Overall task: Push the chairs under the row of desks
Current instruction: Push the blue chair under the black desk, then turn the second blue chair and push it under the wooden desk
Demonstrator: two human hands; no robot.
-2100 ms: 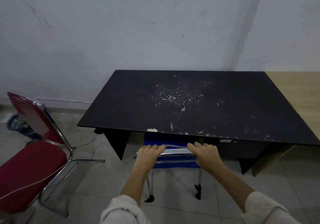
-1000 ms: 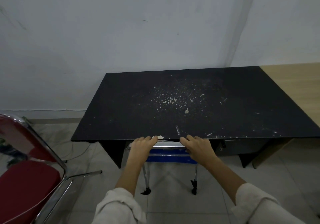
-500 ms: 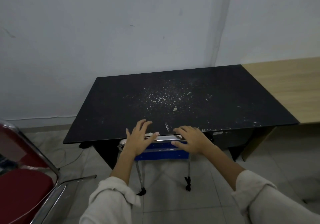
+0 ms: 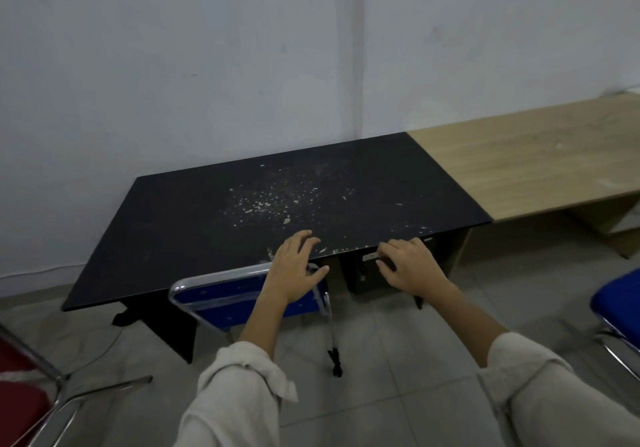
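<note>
A blue chair point(image 4: 221, 299) with a chrome frame stands tucked under the black desk point(image 4: 194, 225), only its backrest and rear legs showing. My left hand point(image 4: 294, 268) hovers over the right end of the backrest, fingers spread, holding nothing. My right hand point(image 4: 408, 266) is off the chair to the right, in front of the desk's edge, fingers apart and empty. A light wooden desk point(image 4: 526, 162) adjoins the black one on the right. A second blue chair point(image 4: 620, 304) stands at the right edge, out from the desks. A red chair point(image 4: 20, 398) stands at the lower left.
The desks stand against a pale wall point(image 4: 207, 66). The floor is grey tile point(image 4: 398, 360). A cable point(image 4: 104, 346) trails on the floor by the black desk's left leg. White flecks are scattered on the black desktop.
The blue chair went under the black desk. Both hands have let go of its backrest and opened; the right one has moved off to the right. The view has swung right, showing a second blue chair.
</note>
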